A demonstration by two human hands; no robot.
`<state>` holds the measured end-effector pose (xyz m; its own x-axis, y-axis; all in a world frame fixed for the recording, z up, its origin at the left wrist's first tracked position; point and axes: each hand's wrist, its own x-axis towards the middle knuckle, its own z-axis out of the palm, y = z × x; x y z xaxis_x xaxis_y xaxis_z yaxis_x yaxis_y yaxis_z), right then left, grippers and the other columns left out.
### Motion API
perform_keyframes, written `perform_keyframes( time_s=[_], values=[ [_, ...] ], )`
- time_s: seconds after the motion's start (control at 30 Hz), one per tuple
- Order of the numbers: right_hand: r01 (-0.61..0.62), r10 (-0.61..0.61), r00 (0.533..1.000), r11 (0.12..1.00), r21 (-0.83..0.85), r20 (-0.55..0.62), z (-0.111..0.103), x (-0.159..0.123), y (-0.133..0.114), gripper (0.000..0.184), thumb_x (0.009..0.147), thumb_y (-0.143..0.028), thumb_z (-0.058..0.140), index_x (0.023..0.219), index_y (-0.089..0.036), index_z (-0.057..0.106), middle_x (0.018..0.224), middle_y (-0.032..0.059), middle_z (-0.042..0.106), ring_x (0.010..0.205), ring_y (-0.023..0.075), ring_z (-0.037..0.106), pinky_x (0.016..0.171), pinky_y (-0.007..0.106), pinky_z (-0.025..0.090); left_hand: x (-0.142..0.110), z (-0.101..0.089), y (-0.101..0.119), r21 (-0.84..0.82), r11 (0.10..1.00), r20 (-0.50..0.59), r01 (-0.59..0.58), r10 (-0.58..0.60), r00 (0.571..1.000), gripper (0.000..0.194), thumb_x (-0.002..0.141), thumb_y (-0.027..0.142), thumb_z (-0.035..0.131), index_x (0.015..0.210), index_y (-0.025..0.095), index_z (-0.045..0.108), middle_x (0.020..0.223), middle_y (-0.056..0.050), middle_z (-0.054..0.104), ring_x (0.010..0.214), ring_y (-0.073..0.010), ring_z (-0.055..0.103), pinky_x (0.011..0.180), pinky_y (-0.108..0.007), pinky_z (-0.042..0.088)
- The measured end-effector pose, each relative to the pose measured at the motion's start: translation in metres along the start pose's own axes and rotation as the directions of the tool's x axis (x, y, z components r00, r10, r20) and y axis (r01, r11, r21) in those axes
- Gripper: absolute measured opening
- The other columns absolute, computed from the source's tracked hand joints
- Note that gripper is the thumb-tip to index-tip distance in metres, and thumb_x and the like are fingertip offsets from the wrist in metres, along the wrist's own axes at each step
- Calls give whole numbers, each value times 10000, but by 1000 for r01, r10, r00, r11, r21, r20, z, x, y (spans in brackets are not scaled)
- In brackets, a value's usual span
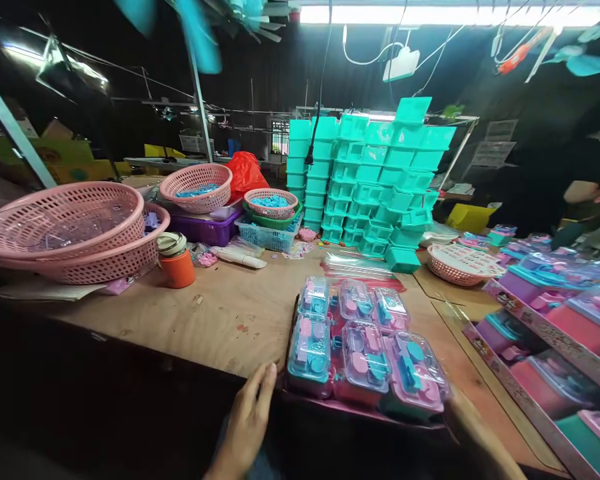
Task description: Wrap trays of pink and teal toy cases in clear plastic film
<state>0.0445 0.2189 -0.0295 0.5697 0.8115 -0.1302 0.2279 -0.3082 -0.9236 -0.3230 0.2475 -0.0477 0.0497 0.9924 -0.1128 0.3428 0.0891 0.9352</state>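
A shallow display tray (350, 408) sits at the table's front edge, filled with several clear-lidded plastic boxes. Pink, blue and lilac toy pieces show through the lids, as in the front middle box (365, 363). Just off the tray's near left corner is my left hand (250, 413), fingers stretched out and holding nothing; whether it touches the tray I cannot tell. My right hand (461, 415) is against the tray's right side, blurred, with its fingers hidden from view.
Pink baskets (65, 227) and an orange jar (177, 267) stand left on the wooden table (215, 320). Turquoise bins (370, 173) are stacked behind. Similar filled trays (545, 333) are piled at right. A plug (309, 157) hangs overhead. Another person (587, 180) is at far right.
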Motion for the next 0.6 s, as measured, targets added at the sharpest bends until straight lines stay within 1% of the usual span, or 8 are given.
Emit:
perform_keyframes(
  time_s=[0.07,0.17,0.27,0.33,0.4,0.43,0.5,0.6],
  values=[
    [-68,66,997,993,91,27,4,-1,13,766,742,-853,502,1108,-250,801,1075,130,797,1251,407,645,1124,572,457,20,-7,15,-37,998,-62,-45,43,997,577,1004,554,334,1374,212,616,1482,-79,632,1440,-268,525,1200,-383,444],
    [-48,17,993,962,267,115,4,8,32,874,843,-878,332,1272,-230,732,1258,142,747,1313,358,614,1082,532,504,55,-12,48,-28,985,-110,-170,166,980,580,1007,544,344,1446,213,529,1566,-77,546,1497,-256,447,1230,-372,389],
    [83,-80,997,960,266,-22,-13,40,28,879,813,-907,385,1326,-262,693,1427,143,652,1376,361,559,1128,552,454,88,-4,85,38,943,-50,-330,331,942,588,999,520,389,1494,217,485,1623,-84,469,1549,-258,353,1273,-413,302],
    [181,-167,981,972,147,-102,-30,73,6,841,785,-886,490,1322,-274,699,1475,134,613,1376,376,555,1143,570,432,106,6,101,72,915,19,-396,396,918,597,981,512,434,1500,222,495,1629,-88,457,1561,-260,325,1296,-443,240],
    [309,-313,946,949,-58,-85,-40,112,-25,765,778,-808,596,1318,-277,708,1457,115,632,1342,368,588,1123,551,460,120,17,106,68,923,110,-380,372,922,620,957,520,478,1503,227,512,1644,-89,434,1573,-269,298,1305,-462,202],
    [384,-403,912,905,-183,-79,-39,134,-42,730,775,-782,608,1277,-266,731,1402,117,673,1313,368,610,1100,545,482,126,21,106,55,935,152,-351,339,928,636,945,532,495,1506,234,518,1662,-84,405,1580,-276,279,1304,-468,199],
    [528,-556,829,747,-404,58,-28,180,-71,673,825,-744,515,1189,-235,764,1317,139,720,1239,372,658,1019,544,537,131,27,100,28,955,215,-295,283,935,667,923,560,530,1522,267,515,1700,-57,332,1591,-292,246,1296,-477,219],
    [604,-607,775,628,-490,176,9,247,-94,576,773,-665,603,1116,-236,776,1330,144,709,1239,368,652,1048,527,504,132,29,88,-14,963,219,-268,264,939,663,911,586,572,1529,356,506,1715,7,288,1590,-297,239,1277,-473,276]
  ],
)
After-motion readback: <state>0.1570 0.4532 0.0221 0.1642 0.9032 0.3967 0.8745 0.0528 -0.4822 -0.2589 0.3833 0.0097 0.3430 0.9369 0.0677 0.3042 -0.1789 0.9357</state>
